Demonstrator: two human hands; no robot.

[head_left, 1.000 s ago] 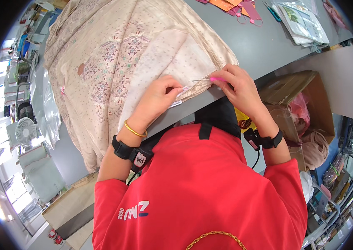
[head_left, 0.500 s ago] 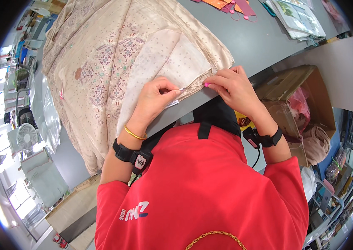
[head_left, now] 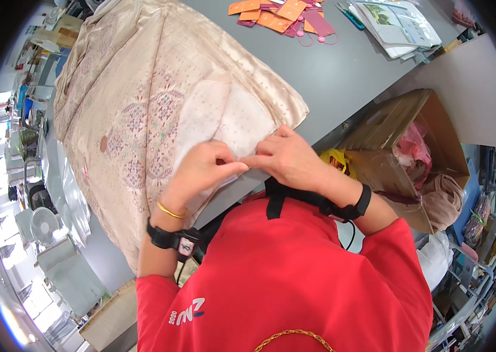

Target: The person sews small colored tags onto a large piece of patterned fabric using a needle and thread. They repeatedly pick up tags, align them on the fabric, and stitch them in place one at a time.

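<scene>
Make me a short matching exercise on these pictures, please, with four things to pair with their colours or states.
1. Patterned fabric
2. Tags
3. Cardboard box
4. Left hand

a. Open, with pink plastic inside
b. Gold-coloured bangle at its wrist
c. Orange and maroon, in a loose pile
d. Beige, lying across the grey table

Pairs: 1-d, 2-c, 3-a, 4-b

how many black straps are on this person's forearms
2: a wide black strap with a boxy device around the left forearm, another black strap around the right forearm.
</scene>
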